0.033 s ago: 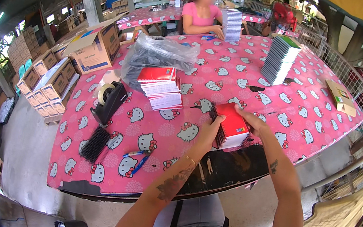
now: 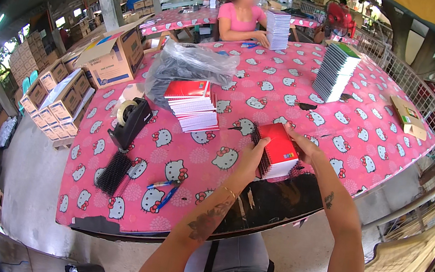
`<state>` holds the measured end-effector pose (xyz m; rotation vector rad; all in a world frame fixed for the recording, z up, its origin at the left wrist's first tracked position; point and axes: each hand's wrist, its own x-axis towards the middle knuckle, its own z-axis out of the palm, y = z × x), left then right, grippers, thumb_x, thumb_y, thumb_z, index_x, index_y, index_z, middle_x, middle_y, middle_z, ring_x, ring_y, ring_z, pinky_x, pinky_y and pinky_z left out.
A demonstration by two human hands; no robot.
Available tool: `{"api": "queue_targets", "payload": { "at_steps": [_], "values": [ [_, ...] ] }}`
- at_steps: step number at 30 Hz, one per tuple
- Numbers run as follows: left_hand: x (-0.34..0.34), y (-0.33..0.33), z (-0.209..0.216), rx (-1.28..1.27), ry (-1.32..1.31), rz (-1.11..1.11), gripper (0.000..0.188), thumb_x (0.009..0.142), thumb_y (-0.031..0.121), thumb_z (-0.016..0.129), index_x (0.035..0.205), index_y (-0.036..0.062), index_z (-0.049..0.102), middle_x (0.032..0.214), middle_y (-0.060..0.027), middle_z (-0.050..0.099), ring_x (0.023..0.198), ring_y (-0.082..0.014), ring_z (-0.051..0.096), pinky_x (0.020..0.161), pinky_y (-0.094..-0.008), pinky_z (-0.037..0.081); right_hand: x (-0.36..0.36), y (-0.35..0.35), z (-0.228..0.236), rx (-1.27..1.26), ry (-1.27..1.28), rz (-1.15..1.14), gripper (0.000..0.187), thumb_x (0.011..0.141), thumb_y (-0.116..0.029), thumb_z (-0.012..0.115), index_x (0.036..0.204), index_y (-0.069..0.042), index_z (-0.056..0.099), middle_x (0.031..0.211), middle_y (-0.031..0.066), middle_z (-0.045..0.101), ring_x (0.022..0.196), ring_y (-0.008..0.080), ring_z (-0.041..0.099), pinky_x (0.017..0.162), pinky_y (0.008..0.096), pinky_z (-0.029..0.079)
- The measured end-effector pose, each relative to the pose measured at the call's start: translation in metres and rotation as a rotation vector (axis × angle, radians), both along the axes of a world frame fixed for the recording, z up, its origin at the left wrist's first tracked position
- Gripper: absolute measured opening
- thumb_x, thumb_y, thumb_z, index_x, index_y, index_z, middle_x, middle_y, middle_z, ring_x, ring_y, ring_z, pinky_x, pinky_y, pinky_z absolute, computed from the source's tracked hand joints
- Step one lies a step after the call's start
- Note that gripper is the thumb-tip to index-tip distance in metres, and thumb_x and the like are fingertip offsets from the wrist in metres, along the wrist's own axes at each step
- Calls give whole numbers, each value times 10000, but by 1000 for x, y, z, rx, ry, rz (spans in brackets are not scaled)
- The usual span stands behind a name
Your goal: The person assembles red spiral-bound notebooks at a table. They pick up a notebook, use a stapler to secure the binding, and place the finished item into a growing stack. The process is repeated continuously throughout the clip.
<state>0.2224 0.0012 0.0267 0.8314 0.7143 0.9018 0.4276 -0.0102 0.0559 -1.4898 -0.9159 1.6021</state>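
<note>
Close in front of me is a small stack of red-covered spiral notebooks (image 2: 281,153), wire bindings on the left and white page edges toward me. My left hand (image 2: 253,154) is closed on the binding side, its thumb lying on the top cover. At the far right corner, my right hand (image 2: 303,145) curls its fingers against the stack. A fanned pile of red notebooks (image 2: 191,106) lies beyond, to the left. Loose black binding coils (image 2: 113,173) and blue-handled pliers (image 2: 167,193) lie left of my left forearm.
A black tape dispenser (image 2: 132,122) and a crumpled plastic bag (image 2: 182,68) occupy the left side. A tall notebook stack (image 2: 334,75) stands at the far right near a flattened carton (image 2: 408,117). Across the table, a person (image 2: 242,17) holds another stack (image 2: 277,31). Cardboard boxes (image 2: 110,56) stand beyond the left edge.
The fingers of my right hand have shifted very slightly at the far right corner of the notebooks. Everything else looks the same.
</note>
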Motion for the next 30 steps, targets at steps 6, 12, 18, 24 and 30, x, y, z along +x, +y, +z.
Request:
{"api": "queue_targets", "payload": {
  "at_steps": [6, 12, 18, 24, 30],
  "values": [
    [22, 6, 12, -159, -100, 62, 439, 897, 408, 669, 1123, 37, 610, 1034, -100, 677, 915, -237, 672, 815, -400, 543, -36, -11, 31, 25, 44, -17, 701, 905, -645, 602, 1314, -78, 549, 1231, 100, 664, 1051, 187, 666, 926, 372, 541],
    [27, 18, -2, -150, 59, 181, 661, 876, 459, 688, 1239, -78, 555, 1239, -223, 599, 1152, -296, 592, 967, -424, 479, -25, -5, 22, 1, 139, -77, 758, 906, -667, 579, 1359, -62, 531, 1329, 143, 610, 1186, 242, 606, 1028, 438, 469],
    [-114, 64, 63, 1172, 743, 744, 570, 908, 325, 692, 1358, 8, 542, 1374, -238, 542, 1315, -380, 486, 1106, -458, 372, -16, -59, 41, 561, -197, -505, 735, 943, -571, 584, 1445, -47, 468, 1482, 148, 463, 1376, 266, 416, 1160, 427, 271],
    [-223, 147, 73, 1642, 1470, 542, 464, 864, 230, 720, 1290, 73, 621, 1383, -171, 565, 1275, -361, 529, 1075, -462, 408, -103, -96, 62, 918, -191, -178, 384, 979, -234, 631, 1323, -71, 578, 1387, 103, 526, 1296, 223, 491, 1074, 379, 379],
    [-197, 140, 85, 1750, 1381, 552, 490, 902, 326, 682, 1313, 70, 608, 1298, -181, 616, 1202, -377, 575, 1055, -453, 420, -151, -95, 42, 1008, -271, -6, 398, 936, -150, 676, 1314, -71, 582, 1308, 107, 551, 1223, 229, 547, 1062, 362, 394]
  ]
}}
